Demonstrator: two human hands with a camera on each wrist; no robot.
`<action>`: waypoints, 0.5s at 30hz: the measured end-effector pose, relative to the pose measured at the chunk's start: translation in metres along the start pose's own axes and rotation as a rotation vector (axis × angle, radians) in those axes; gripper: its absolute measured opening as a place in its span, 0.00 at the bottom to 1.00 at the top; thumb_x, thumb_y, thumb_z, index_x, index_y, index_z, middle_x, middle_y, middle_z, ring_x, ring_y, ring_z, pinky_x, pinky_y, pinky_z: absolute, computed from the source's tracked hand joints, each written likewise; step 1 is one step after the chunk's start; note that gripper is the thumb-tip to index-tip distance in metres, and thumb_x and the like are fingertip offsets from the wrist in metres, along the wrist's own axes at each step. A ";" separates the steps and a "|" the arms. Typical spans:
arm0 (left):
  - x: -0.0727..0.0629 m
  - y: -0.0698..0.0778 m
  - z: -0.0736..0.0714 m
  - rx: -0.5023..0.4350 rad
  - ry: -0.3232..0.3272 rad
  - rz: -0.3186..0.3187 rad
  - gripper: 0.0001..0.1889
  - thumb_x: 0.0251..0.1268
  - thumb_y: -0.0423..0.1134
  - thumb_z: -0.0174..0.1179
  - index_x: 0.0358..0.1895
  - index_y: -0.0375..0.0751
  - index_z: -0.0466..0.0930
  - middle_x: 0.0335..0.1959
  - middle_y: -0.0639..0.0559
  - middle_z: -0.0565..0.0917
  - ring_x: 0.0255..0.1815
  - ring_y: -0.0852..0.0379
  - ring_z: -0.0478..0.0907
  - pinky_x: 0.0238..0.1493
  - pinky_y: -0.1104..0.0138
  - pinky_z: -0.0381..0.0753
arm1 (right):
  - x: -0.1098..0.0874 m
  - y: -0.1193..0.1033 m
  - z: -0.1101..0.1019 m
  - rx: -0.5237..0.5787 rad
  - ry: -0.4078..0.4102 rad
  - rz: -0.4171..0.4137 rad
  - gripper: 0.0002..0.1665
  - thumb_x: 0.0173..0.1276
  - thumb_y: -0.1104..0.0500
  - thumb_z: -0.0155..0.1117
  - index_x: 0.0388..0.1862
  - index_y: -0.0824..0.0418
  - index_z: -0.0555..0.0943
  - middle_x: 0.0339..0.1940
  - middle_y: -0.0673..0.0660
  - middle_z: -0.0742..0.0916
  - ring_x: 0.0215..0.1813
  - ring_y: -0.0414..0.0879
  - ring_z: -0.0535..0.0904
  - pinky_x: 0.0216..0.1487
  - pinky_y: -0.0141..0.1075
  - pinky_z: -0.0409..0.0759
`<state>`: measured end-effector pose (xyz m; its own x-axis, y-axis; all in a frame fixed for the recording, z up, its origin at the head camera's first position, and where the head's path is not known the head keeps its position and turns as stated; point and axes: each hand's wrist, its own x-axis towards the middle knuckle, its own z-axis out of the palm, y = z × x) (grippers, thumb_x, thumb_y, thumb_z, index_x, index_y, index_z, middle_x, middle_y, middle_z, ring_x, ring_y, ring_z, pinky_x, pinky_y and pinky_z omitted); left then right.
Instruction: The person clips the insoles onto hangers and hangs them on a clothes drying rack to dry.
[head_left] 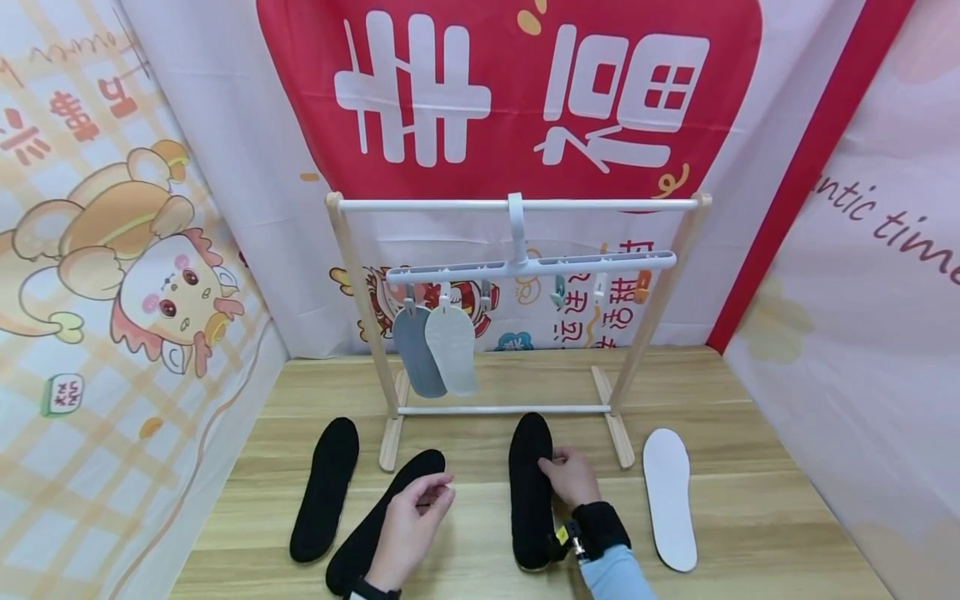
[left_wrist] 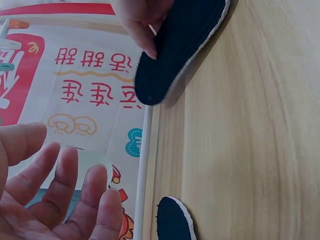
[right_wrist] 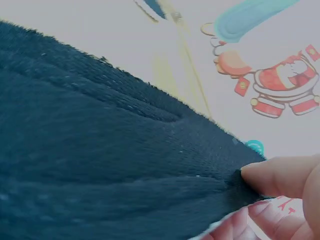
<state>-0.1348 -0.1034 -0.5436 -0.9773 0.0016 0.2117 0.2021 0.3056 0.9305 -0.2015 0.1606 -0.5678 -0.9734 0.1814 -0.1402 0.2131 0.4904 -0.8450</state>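
My right hand [head_left: 573,477] pinches the right edge of a black insole [head_left: 529,508] near its upper part. The right wrist view shows the thumb on the insole's dark fabric face [right_wrist: 100,150] and fingers beneath its pale underside. My left hand [head_left: 412,521] is raised over a second black insole [head_left: 367,537], partly covering it in the head view. Its fingers [left_wrist: 65,175] are loosely bent with nothing between them. A third black insole [head_left: 326,487] lies farther left, and a white insole [head_left: 670,500] lies at the right.
Behind stands a rack [head_left: 517,204] with wooden legs. From its top bar hangs a pale clip hanger [head_left: 600,263], tilted slightly. Its left clips carry a grey insole [head_left: 414,354] and an off-white insole [head_left: 453,350]; an orange clip [head_left: 642,286] hangs at the right. Printed cloth walls enclose the table.
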 end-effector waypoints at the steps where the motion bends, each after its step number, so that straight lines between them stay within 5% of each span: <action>1: 0.001 0.001 -0.001 0.005 -0.002 -0.008 0.08 0.66 0.36 0.66 0.46 0.40 0.85 0.35 0.54 0.84 0.35 0.60 0.81 0.38 0.69 0.82 | 0.000 -0.001 -0.002 0.020 -0.001 0.006 0.17 0.68 0.57 0.66 0.46 0.70 0.81 0.34 0.57 0.84 0.34 0.48 0.79 0.36 0.40 0.77; 15: 0.020 0.009 -0.008 -0.016 0.001 -0.052 0.09 0.68 0.36 0.64 0.49 0.41 0.84 0.40 0.50 0.84 0.39 0.57 0.81 0.41 0.68 0.81 | -0.004 -0.026 -0.025 0.232 0.034 -0.040 0.12 0.68 0.62 0.65 0.44 0.71 0.80 0.29 0.55 0.84 0.24 0.43 0.77 0.27 0.35 0.80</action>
<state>-0.1522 -0.1084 -0.5288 -0.9866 -0.0145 0.1628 0.1517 0.2899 0.9449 -0.2011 0.1684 -0.5323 -0.9765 0.1959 -0.0900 0.1452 0.2891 -0.9462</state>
